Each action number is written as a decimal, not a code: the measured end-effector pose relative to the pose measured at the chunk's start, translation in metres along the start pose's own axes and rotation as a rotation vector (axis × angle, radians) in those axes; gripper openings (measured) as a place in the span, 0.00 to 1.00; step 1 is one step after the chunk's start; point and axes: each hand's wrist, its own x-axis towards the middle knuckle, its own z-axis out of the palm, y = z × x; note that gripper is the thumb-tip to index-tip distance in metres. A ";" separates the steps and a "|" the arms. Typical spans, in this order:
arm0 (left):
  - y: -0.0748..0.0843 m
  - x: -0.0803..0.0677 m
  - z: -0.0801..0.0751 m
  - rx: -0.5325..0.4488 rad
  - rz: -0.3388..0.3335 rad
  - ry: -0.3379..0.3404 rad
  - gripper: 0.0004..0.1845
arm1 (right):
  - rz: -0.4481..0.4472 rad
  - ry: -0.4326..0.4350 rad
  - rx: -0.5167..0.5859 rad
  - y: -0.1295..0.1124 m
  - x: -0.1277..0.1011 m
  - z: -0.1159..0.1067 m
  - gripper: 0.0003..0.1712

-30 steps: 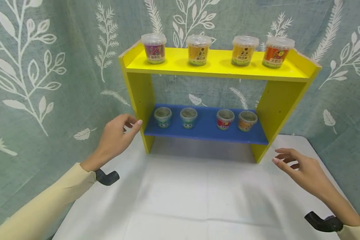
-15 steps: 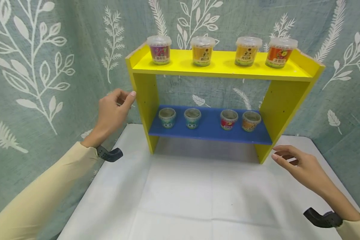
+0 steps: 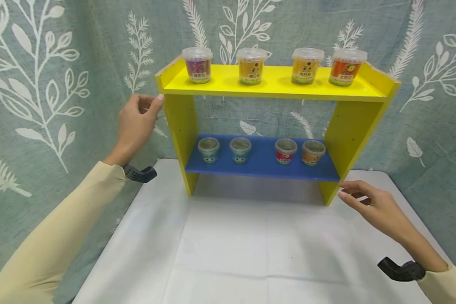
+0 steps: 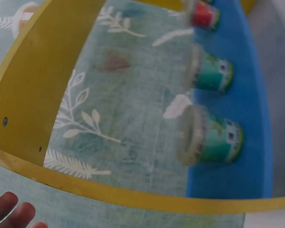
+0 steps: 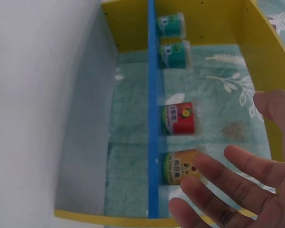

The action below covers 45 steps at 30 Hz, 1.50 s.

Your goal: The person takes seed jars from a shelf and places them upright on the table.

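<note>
Just left of the yellow shelf unit (image 3: 181,122), the left hand (image 3: 134,121) hovers beside its upper corner, fingers loosely bent; whether it touches I can't tell. Rightward, two teal cups (image 3: 240,151), a red cup (image 3: 285,152) and an orange cup (image 3: 313,153) stand on the blue shelf (image 3: 260,157), with four lidded cups (image 3: 305,68) above. Beyond the right panel, the right hand (image 3: 377,203) hangs with fingers slackly apart, the unit just to its left.

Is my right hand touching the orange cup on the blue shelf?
Apart. The head view shows the right hand outside the yellow side panel, the orange cup standing inside.
</note>
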 end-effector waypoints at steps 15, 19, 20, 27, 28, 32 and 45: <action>0.017 0.030 0.009 -0.160 -0.014 -0.053 0.38 | -0.027 0.014 0.031 -0.007 0.006 0.003 0.20; 0.019 0.033 0.014 -0.175 -0.043 -0.055 0.35 | -0.037 0.018 0.040 -0.008 0.005 0.003 0.19; 0.019 0.034 0.015 -0.183 -0.053 -0.054 0.34 | -0.041 0.019 0.041 -0.008 0.006 0.003 0.20; 0.020 0.038 0.016 -0.222 -0.092 -0.032 0.27 | -0.083 0.041 0.062 -0.013 0.016 -0.005 0.20; 0.020 0.039 0.016 -0.233 -0.096 -0.033 0.27 | -0.087 0.044 0.064 -0.015 0.017 -0.008 0.20; 0.022 0.041 0.017 -0.261 -0.106 -0.029 0.25 | -0.077 0.063 0.076 -0.021 0.022 -0.017 0.20; 0.023 0.039 0.017 -0.303 -0.111 -0.006 0.23 | -0.077 0.169 0.090 -0.046 0.042 -0.042 0.19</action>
